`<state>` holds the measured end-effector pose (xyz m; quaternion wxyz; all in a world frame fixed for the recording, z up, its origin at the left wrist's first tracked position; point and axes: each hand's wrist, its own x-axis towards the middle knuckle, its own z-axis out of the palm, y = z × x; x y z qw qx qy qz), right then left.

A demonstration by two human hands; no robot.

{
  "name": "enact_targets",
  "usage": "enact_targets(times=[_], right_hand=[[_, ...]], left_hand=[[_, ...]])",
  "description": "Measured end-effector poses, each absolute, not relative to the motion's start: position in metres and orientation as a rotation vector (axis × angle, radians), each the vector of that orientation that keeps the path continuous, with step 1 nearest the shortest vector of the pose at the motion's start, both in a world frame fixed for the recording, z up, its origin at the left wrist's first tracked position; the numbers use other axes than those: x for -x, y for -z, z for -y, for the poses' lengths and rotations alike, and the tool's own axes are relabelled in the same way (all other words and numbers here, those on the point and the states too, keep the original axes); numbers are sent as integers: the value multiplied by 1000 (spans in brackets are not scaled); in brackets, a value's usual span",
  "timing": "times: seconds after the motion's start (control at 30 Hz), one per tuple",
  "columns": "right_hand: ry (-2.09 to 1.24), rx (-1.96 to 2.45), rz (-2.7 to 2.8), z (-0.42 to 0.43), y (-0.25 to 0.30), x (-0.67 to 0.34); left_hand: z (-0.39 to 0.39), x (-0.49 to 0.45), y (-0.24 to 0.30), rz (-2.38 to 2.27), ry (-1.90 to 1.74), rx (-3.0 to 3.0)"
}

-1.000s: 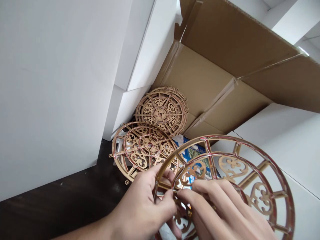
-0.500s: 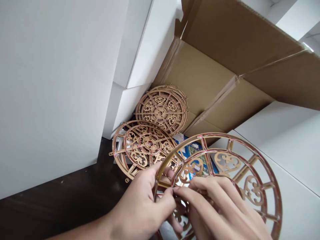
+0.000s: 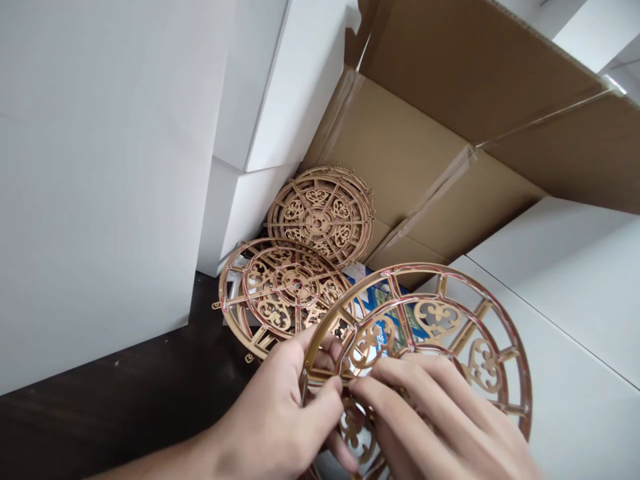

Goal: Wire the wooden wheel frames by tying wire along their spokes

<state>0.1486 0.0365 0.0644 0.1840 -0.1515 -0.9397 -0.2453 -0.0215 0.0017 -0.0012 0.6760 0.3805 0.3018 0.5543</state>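
Dark tabletop (image 3: 125, 393) at left. Left hand (image 3: 280, 420) pinches the near rim of a fretwork wheel (image 3: 440, 320), thumb over, fingers under. Right hand (image 3: 440, 427) lies on its hub, fingers pressed together. Two similar discs (image 3: 300, 267) lie behind, against a cardboard box (image 3: 450, 133).
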Motion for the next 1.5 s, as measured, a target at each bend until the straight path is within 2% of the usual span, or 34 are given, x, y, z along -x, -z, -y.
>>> enact_targets(times=[0.2, 0.4, 1.5], right_hand=[[679, 438, 2639, -36, -52, -148], [470, 466, 2634, -40, -57, -150], [498, 454, 2698, -41, -44, -145]], left_hand=[[-1, 19, 6, -714, -1224, -813], [-3, 19, 3, -644, -1249, -785], [-2, 15, 14, -694, -1253, -815]])
